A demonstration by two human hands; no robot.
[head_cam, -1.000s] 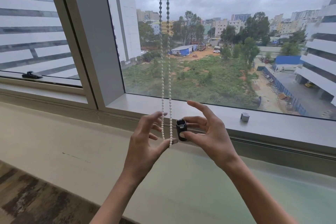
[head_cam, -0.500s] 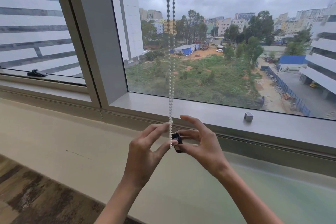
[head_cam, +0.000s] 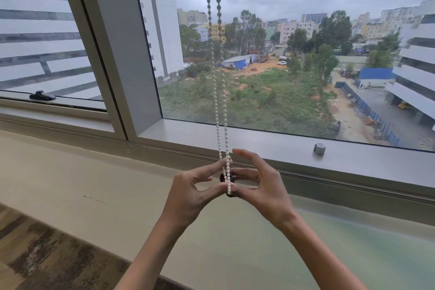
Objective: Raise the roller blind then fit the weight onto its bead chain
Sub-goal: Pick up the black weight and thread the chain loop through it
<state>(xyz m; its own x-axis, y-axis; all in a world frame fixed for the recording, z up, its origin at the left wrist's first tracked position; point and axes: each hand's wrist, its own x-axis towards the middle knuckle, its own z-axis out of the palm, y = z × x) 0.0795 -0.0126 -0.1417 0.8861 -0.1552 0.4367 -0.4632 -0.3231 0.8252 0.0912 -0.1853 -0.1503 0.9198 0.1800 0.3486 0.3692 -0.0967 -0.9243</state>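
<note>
A white bead chain [head_cam: 220,106] hangs as a double strand from above the frame down to my hands, in front of the window. Its bottom loop lies across a small black weight [head_cam: 225,178]. My right hand [head_cam: 261,186] pinches the weight between thumb and fingers. My left hand [head_cam: 190,193] pinches the chain's lower end against the weight with thumb and forefinger. The two hands touch at the fingertips. The roller blind itself is out of view above the frame.
The grey window sill [head_cam: 270,148] runs behind my hands, with a small grey cylindrical piece [head_cam: 319,148] on it to the right. A thick window mullion [head_cam: 122,49] stands at the left. A black window latch [head_cam: 42,95] sits on the left pane's frame.
My hands have come together: a second ago they were apart with the weight beside the chain, now the chain's loop rests over the weight. The two strands hang slightly apart again.
</note>
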